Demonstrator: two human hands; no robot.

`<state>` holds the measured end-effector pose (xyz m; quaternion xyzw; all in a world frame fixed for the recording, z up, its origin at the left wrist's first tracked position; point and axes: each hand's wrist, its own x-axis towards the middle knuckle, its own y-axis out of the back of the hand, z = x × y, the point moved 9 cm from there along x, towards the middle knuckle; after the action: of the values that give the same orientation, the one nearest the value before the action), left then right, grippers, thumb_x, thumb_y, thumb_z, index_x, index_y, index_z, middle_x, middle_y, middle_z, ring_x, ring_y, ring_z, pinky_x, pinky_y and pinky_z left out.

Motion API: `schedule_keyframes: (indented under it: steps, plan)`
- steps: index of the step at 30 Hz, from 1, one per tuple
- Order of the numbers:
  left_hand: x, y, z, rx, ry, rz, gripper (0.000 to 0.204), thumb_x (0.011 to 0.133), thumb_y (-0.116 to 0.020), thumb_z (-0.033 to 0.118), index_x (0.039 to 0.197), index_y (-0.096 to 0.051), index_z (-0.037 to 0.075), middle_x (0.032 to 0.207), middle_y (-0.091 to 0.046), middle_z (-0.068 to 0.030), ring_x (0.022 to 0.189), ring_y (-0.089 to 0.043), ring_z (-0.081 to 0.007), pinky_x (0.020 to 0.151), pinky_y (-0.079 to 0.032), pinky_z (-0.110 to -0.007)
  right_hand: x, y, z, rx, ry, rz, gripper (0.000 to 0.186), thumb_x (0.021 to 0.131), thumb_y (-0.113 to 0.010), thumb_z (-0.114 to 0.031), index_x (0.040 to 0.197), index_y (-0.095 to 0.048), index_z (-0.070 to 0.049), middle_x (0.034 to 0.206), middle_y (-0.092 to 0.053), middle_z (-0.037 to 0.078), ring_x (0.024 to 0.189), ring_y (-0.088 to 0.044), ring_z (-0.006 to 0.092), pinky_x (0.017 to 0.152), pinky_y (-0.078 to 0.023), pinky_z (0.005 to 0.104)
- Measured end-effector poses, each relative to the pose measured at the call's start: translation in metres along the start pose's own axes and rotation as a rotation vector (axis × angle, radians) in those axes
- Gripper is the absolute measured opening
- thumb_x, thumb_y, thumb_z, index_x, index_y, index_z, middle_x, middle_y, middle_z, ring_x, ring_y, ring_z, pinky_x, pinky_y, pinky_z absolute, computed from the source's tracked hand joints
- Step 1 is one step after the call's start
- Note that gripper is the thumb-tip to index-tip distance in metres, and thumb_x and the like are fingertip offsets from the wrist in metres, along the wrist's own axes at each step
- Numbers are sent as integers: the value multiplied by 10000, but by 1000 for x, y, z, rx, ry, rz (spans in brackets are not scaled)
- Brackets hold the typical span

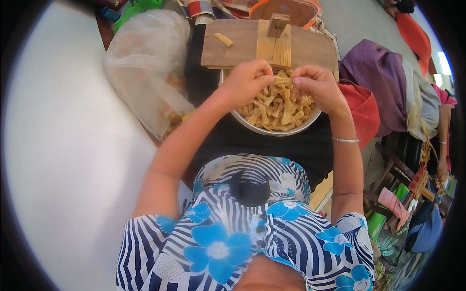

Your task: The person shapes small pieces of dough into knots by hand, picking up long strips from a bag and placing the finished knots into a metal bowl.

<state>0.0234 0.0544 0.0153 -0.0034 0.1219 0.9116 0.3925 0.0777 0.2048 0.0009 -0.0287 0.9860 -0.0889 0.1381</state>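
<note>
A pale tan, dried-looking strip stretches between my two hands over the bowl. My left hand pinches one end of it with thumb and forefinger. At the other end, my right hand is closed on it the same way. Beneath them a round metal bowl rests at my lap, heaped with short tan folded pieces of the same look. What kind of material they are I cannot make out.
Past the bowl lies a wooden board with one loose tan piece and a small wooden block. On the left slumps a whitish translucent bag. Purple cloth and red cloth lie right. Another person's arm shows far right.
</note>
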Motion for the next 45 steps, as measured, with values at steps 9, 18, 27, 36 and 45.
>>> schedule_keyframes:
  steps: [9,18,27,36,45]
  plan:
    - [59,45,-19,50,17,77,169,907,-572,155,979,-607,6,827,-629,-36,771,-584,-103,700,-478,-268,42,19,-22,-166,217,345,126,885,-623,-92,963,-636,7,669,-582,1,581,-508,61,532,-410,206]
    - [74,72,-31,758,24,387,228,838,-613,162,960,-617,-30,776,-666,-116,771,-632,-265,714,-480,-399,46,10,-30,-960,386,390,181,858,-590,-18,1021,-637,43,785,-645,23,683,-591,127,615,-478,271]
    - [28,-7,-34,-412,178,-113,234,891,-622,200,1042,-607,22,927,-603,-15,815,-548,-83,701,-457,-241,-14,-26,1,-34,100,152,225,830,-636,35,1055,-630,44,908,-667,28,776,-593,65,694,-488,203]
    - [-38,-49,-35,-441,403,-184,151,853,-622,74,991,-585,26,786,-624,-45,617,-529,-70,500,-381,-209,-62,-49,-8,-529,304,171,68,845,-622,-23,899,-655,4,768,-668,87,705,-623,146,664,-481,273]
    - [-45,-60,-45,-93,241,-189,168,826,-560,25,983,-618,14,825,-610,-57,753,-550,-127,670,-454,-265,-77,-77,-52,-1078,772,384,331,754,-702,-90,1078,-643,-58,976,-656,96,963,-591,316,862,-441,409]
